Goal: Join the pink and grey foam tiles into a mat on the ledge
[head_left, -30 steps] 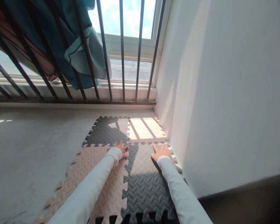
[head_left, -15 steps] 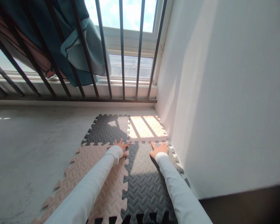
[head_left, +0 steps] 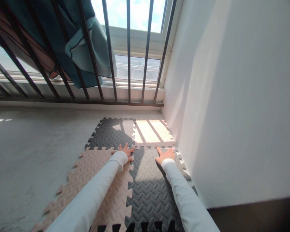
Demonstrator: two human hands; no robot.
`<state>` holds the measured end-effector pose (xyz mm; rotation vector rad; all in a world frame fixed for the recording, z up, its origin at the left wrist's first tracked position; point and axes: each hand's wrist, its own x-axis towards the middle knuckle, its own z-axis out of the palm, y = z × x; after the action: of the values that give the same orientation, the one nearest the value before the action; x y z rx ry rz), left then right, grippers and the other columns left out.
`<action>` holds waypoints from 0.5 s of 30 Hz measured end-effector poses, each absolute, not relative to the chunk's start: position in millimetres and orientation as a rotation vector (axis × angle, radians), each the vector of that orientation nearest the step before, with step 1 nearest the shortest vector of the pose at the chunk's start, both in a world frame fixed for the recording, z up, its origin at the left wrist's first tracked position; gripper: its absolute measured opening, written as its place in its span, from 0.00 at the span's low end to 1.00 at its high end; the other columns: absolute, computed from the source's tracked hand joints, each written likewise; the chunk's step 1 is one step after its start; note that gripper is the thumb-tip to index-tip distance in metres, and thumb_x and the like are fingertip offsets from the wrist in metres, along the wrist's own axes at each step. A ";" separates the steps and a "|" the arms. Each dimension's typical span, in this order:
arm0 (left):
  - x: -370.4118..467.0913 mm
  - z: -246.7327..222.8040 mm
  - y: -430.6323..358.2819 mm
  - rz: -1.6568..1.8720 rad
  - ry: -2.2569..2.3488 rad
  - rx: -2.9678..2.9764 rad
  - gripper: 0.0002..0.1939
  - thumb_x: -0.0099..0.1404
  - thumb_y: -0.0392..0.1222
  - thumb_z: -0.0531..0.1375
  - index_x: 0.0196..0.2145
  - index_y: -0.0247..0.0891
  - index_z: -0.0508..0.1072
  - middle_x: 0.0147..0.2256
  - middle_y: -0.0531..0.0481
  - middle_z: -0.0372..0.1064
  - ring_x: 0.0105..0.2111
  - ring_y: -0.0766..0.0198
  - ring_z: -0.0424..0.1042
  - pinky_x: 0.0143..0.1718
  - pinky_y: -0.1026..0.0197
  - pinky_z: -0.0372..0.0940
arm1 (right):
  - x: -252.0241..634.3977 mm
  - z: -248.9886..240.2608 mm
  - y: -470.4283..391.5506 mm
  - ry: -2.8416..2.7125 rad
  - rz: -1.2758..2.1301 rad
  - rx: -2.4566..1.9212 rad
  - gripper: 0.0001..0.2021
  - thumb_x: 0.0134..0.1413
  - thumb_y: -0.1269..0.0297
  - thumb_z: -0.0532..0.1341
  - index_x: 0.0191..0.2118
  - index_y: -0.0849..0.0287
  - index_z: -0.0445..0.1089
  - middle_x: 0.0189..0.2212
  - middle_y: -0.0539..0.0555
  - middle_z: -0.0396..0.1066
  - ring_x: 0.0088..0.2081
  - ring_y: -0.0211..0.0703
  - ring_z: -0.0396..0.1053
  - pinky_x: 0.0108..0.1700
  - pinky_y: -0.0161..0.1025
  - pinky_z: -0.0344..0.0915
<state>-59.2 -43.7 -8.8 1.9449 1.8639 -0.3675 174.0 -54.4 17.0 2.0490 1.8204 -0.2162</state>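
Note:
Puzzle-edged foam mat tiles lie joined in a checkered layout on the floor. My left hand (head_left: 126,152) rests with fingers spread at the inner far corner of the near pink tile (head_left: 96,170), by the seams where the tiles meet. My right hand (head_left: 166,155) lies flat, fingers apart, near the far edge of the near dark grey tile (head_left: 152,193). Beyond my hands are a far dark grey tile (head_left: 111,133) on the left and a sunlit far pink tile (head_left: 152,132) on the right. Neither hand grips anything.
A white wall (head_left: 236,112) runs close along the mat's right side. Ahead stand dark metal railing bars (head_left: 129,64) before a window, with blue-green cloth (head_left: 94,51) hanging behind them. Bare concrete floor (head_left: 33,154) stretches to the left.
The view has shifted very slightly. Both hands keep the same place on the tiles, and the tiles look unmoved.

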 end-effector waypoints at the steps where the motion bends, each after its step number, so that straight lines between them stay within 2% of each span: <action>1: -58.9 -8.5 -43.7 -0.382 1.869 1.933 0.42 0.42 0.62 0.57 0.56 0.62 0.49 0.62 0.51 0.34 0.58 0.32 0.36 0.47 0.27 0.41 | 173.9 17.3 -54.4 1.822 -0.215 2.048 0.33 0.45 0.49 0.48 0.59 0.40 0.39 0.59 0.63 0.45 0.56 0.70 0.43 0.47 0.64 0.36; 7: -56.4 -2.1 -47.2 -0.393 1.883 1.903 0.40 0.44 0.61 0.57 0.55 0.63 0.49 0.62 0.52 0.33 0.58 0.32 0.35 0.47 0.28 0.41 | 174.1 16.2 -54.1 1.828 -0.224 2.051 0.32 0.46 0.49 0.49 0.59 0.38 0.39 0.59 0.63 0.46 0.56 0.71 0.43 0.47 0.65 0.35; 15: -47.9 23.9 -60.6 -0.430 1.889 1.818 0.37 0.49 0.57 0.55 0.56 0.64 0.45 0.63 0.53 0.27 0.58 0.33 0.29 0.45 0.25 0.41 | 174.8 16.1 -53.1 1.818 -0.226 2.055 0.32 0.46 0.50 0.50 0.59 0.39 0.39 0.59 0.63 0.45 0.56 0.70 0.43 0.47 0.65 0.36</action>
<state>-47.9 -60.6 23.9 1.8176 1.8886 -0.4301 174.8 -53.1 16.1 2.0552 1.8176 -0.2259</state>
